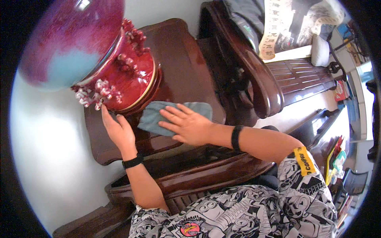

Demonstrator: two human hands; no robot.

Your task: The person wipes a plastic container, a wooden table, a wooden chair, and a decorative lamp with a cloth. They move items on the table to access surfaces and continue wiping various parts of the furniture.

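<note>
My right hand (187,125) lies flat on a blue-grey cloth (153,117), fingers spread, holding it against a dark, glossy wooden side table (178,56). To its left, my left hand (120,132) is raised beside the foot of a large glazed vase (74,38). Its fingers point up towards the pale, coral-like ornament (99,92) on the vase's red lower part. Nothing shows in that hand, and whether its fingertips touch the vase I cannot tell. The vase rests on a round dark stand (157,80), partly hidden.
A curved wooden chair arm (214,174) runs between my body and the table. Another armrest (262,86) stands to the right. Beyond it, a hanging scroll (294,26) bearing writing lies over a wooden bench (300,76). A pale wall (56,139) borders the left side.
</note>
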